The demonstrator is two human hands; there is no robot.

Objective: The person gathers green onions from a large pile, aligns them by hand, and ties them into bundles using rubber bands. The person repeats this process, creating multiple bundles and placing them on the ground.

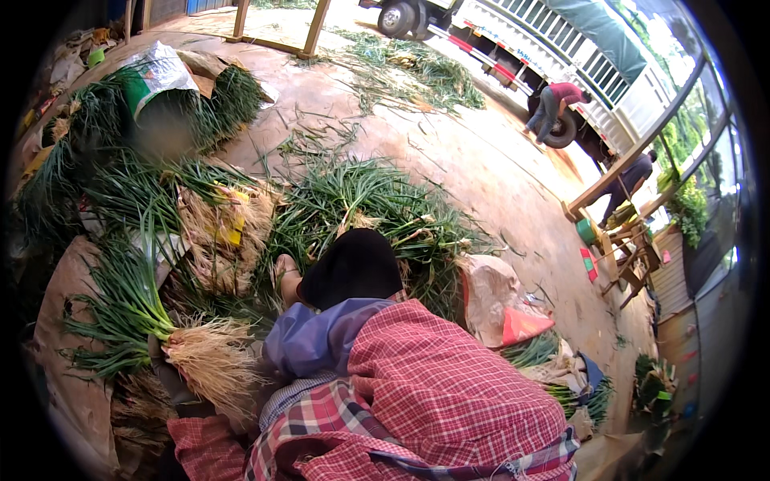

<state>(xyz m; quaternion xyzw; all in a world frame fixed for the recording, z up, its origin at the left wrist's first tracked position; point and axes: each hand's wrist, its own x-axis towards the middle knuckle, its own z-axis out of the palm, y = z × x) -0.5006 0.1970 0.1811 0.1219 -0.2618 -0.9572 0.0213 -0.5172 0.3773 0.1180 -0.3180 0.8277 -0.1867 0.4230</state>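
Observation:
My left hand point(165, 367), in a dark glove, grips a bunch of spring onions point(159, 321) just above the bulbs. Its green leaves fan to the upper left, and its long pale roots point(216, 355) hang toward my lap. A red checked sleeve point(204, 445) shows below this hand. My right arm seems to cross my body in a red checked sleeve and a purple oversleeve point(322, 333). Its hand is blurred or hidden beside the roots, so I cannot make out its fingers. Loose spring onions point(361, 198) lie heaped beyond my black-clad knee point(355, 264).
Root-end-out bundles point(222, 234) and a green-and-white sack point(159, 78) sit at left. A pale sack point(496, 294) lies right of my knee. Wooden stools point(631, 258) stand far right. Beyond are a truck point(565, 66), one person bending point(556, 105) and another person point(628, 180).

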